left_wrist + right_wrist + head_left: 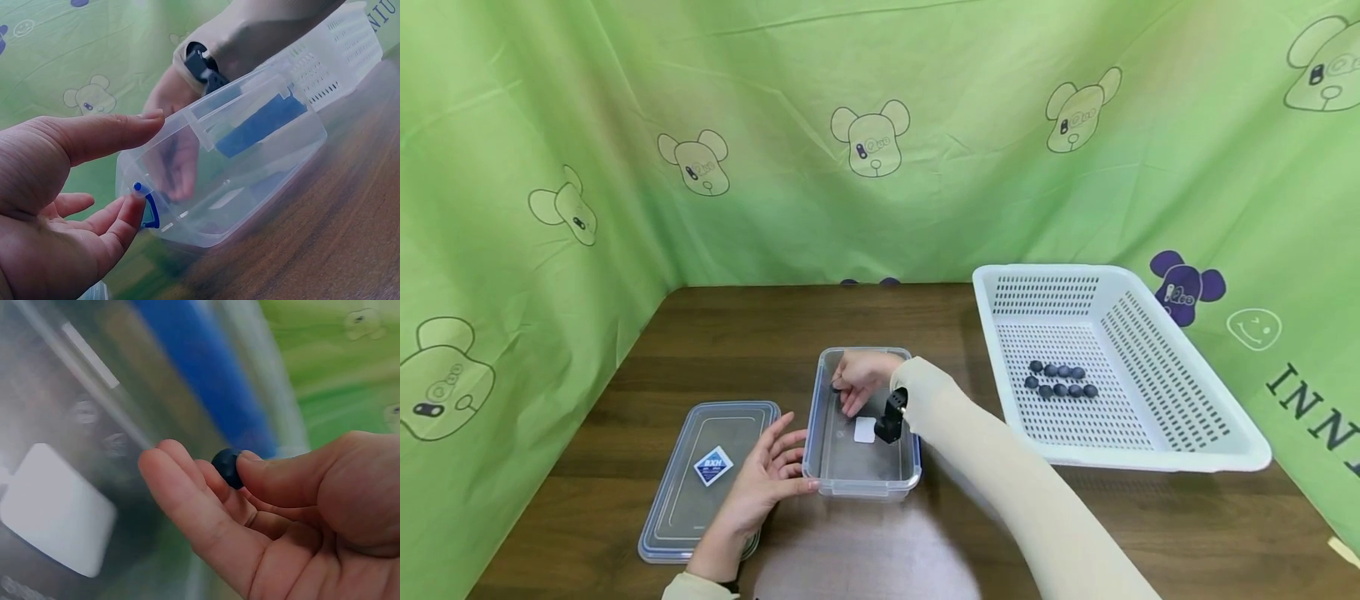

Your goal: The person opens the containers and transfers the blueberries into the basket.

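A clear plastic food container (867,487) stands on the table without its lid, a white square label on its floor. My right hand (863,380) is inside it, near the far left part. Between thumb and curled fingers it pinches one dark blue blueberry (227,467), above the container floor. My left hand (766,477) rests at the near left corner with fingers loosely extended. Its thumb lies over the rim, and a fingertip touches the side by a blue clip (151,211).
A clear lid with a blue edge (679,510) lies left of the container, partly under the left forearm. To the right stands a white perforated basket (1150,457) holding several blueberries (1060,390) in two rows. Green patterned cloth (790,217) hangs behind the wooden table (752,333).
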Action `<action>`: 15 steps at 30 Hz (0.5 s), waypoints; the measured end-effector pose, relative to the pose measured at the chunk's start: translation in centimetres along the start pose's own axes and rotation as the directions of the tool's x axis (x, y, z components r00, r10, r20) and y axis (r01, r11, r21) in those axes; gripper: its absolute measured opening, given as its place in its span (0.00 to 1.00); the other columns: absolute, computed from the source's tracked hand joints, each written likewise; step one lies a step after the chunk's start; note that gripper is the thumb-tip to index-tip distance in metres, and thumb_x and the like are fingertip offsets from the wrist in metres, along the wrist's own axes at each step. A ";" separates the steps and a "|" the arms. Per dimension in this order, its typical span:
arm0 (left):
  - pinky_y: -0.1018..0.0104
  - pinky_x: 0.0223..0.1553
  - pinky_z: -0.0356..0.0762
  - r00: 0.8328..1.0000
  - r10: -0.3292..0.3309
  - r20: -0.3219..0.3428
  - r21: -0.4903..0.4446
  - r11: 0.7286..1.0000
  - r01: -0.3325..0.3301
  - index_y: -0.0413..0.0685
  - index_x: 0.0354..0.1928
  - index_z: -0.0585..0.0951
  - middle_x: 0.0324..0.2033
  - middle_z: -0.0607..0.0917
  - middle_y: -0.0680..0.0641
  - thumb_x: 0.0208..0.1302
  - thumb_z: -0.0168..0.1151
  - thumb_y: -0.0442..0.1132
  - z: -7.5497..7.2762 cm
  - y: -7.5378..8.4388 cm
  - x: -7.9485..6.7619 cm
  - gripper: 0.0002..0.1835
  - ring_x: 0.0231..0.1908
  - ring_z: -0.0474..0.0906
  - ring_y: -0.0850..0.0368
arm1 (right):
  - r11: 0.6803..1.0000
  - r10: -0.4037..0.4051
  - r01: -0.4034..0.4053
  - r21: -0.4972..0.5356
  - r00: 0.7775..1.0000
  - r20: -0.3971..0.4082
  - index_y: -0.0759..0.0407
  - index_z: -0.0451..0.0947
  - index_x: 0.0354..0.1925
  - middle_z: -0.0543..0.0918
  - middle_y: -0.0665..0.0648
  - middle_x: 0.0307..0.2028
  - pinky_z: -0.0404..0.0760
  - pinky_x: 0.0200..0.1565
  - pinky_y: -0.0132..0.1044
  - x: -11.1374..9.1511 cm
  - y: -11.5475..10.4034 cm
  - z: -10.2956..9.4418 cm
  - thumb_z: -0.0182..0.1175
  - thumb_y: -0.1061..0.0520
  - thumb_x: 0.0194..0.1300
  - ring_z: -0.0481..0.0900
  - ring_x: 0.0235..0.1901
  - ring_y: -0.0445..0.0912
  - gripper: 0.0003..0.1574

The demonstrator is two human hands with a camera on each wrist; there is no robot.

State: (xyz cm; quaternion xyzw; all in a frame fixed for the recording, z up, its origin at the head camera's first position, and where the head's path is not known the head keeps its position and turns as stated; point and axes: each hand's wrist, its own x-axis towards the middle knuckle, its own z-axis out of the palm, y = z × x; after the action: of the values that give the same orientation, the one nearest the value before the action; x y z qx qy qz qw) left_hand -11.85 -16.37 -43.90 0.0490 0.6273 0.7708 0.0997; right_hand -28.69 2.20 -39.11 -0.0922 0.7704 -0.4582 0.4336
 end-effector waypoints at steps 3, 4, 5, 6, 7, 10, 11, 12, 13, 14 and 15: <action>0.69 0.47 0.79 1.000 0.001 -0.004 -0.003 1.000 -0.001 0.31 0.75 0.48 0.61 0.70 0.31 0.45 0.73 0.17 0.0 0.0 0.0 0.57 0.48 0.76 0.54 | 1.000 -0.026 0.026 -0.017 1.000 -0.003 0.75 0.73 0.41 0.75 0.61 0.23 0.86 0.34 0.41 -1.1 -0.6 -0.8 0.45 0.68 0.76 0.81 0.23 0.49 0.11; 0.69 0.47 0.79 1.000 0.003 -0.005 -0.003 1.000 -0.003 0.31 0.75 0.48 0.61 0.70 0.30 0.45 0.73 0.17 0.0 0.0 -0.1 0.57 0.48 0.76 0.54 | 0.999 -0.032 0.032 -0.018 0.999 -0.004 0.76 0.73 0.45 0.75 0.61 0.24 0.86 0.34 0.41 -1.4 -0.8 -1.1 0.45 0.68 0.77 0.81 0.23 0.49 0.11; 0.69 0.47 0.79 1.000 0.004 -0.007 -0.003 1.000 -0.004 0.31 0.75 0.48 0.61 0.70 0.30 0.45 0.73 0.17 0.0 0.0 -0.1 0.57 0.48 0.77 0.54 | 0.999 -0.039 0.039 -0.022 0.999 -0.006 0.76 0.72 0.47 0.75 0.61 0.24 0.86 0.35 0.42 -1.7 -1.0 -1.4 0.45 0.69 0.76 0.82 0.23 0.49 0.11; 0.69 0.47 0.79 1.000 0.006 -0.009 -0.003 1.000 -0.006 0.30 0.75 0.49 0.61 0.70 0.30 0.45 0.73 0.17 0.0 0.0 -0.1 0.57 0.48 0.77 0.54 | 0.999 -0.042 0.042 -0.031 0.999 -0.005 0.76 0.72 0.48 0.75 0.61 0.24 0.86 0.36 0.43 -2.1 -1.1 -1.7 0.44 0.69 0.77 0.82 0.23 0.49 0.11; 0.69 0.47 0.79 1.000 0.008 -0.010 -0.002 1.000 -0.008 0.30 0.74 0.49 0.61 0.70 0.31 0.44 0.73 0.17 0.0 0.0 -0.1 0.57 0.48 0.77 0.55 | 0.999 -0.043 0.043 -0.034 0.999 -0.002 0.76 0.71 0.48 0.75 0.61 0.24 0.86 0.37 0.43 -2.4 -1.2 -1.9 0.44 0.69 0.77 0.82 0.23 0.49 0.11; 0.69 0.47 0.79 1.000 0.011 -0.010 -0.002 1.000 -0.011 0.30 0.74 0.49 0.60 0.71 0.31 0.44 0.73 0.17 0.0 0.0 -0.1 0.57 0.48 0.77 0.55 | 0.998 -0.047 0.047 -0.049 0.999 -0.002 0.74 0.70 0.46 0.75 0.61 0.25 0.86 0.39 0.44 -3.4 -1.4 -2.7 0.44 0.69 0.77 0.81 0.23 0.49 0.09; 0.69 0.47 0.79 1.000 0.012 -0.008 -0.002 1.000 -0.012 0.30 0.74 0.49 0.60 0.71 0.31 0.44 0.73 0.17 0.0 0.0 -0.1 0.57 0.48 0.77 0.55 | 0.997 -0.050 0.049 -0.057 0.999 -0.007 0.73 0.70 0.46 0.75 0.61 0.25 0.86 0.39 0.44 -3.8 -1.5 -2.9 0.44 0.69 0.77 0.81 0.23 0.49 0.09; 0.69 0.47 0.79 1.000 0.011 -0.007 -0.002 1.000 -0.011 0.30 0.74 0.49 0.60 0.71 0.31 0.44 0.73 0.17 0.0 -0.1 -0.1 0.57 0.48 0.77 0.55 | 0.997 -0.051 0.050 -0.064 0.999 -0.007 0.74 0.70 0.48 0.75 0.61 0.26 0.86 0.39 0.44 -4.1 -1.5 -3.2 0.44 0.68 0.77 0.81 0.24 0.48 0.10; 0.69 0.47 0.79 1.000 0.012 -0.005 -0.003 1.000 -0.012 0.30 0.74 0.49 0.60 0.71 0.32 0.44 0.73 0.17 0.0 -0.1 -0.1 0.57 0.48 0.77 0.55 | 0.996 -0.054 0.053 -0.070 0.999 -0.008 0.75 0.70 0.51 0.75 0.61 0.26 0.86 0.39 0.43 -4.6 -1.6 -3.5 0.44 0.68 0.77 0.81 0.24 0.48 0.11; 0.69 0.47 0.79 1.000 0.013 -0.005 -0.002 1.000 -0.014 0.30 0.74 0.49 0.60 0.71 0.32 0.44 0.73 0.17 0.0 -0.1 -0.1 0.57 0.48 0.77 0.55 | 0.995 -0.058 0.057 -0.076 0.998 -0.011 0.76 0.69 0.53 0.76 0.61 0.27 0.86 0.39 0.43 -5.0 -1.6 -3.9 0.44 0.68 0.77 0.81 0.24 0.48 0.13; 0.69 0.47 0.79 1.000 0.016 -0.004 -0.002 1.000 -0.016 0.30 0.74 0.49 0.60 0.71 0.32 0.44 0.73 0.17 0.0 -0.1 -0.1 0.57 0.48 0.77 0.55 | 0.995 -0.063 0.062 -0.078 0.998 -0.013 0.77 0.68 0.56 0.76 0.61 0.27 0.86 0.39 0.42 -5.5 -1.6 -4.2 0.45 0.68 0.76 0.81 0.24 0.47 0.15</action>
State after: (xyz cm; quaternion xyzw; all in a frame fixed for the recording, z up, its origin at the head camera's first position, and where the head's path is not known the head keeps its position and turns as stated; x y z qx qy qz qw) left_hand -11.76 -16.35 -43.96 0.0523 0.6265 0.7722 0.0924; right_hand -28.94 6.88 -33.81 -0.1294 0.7876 -0.4421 0.4092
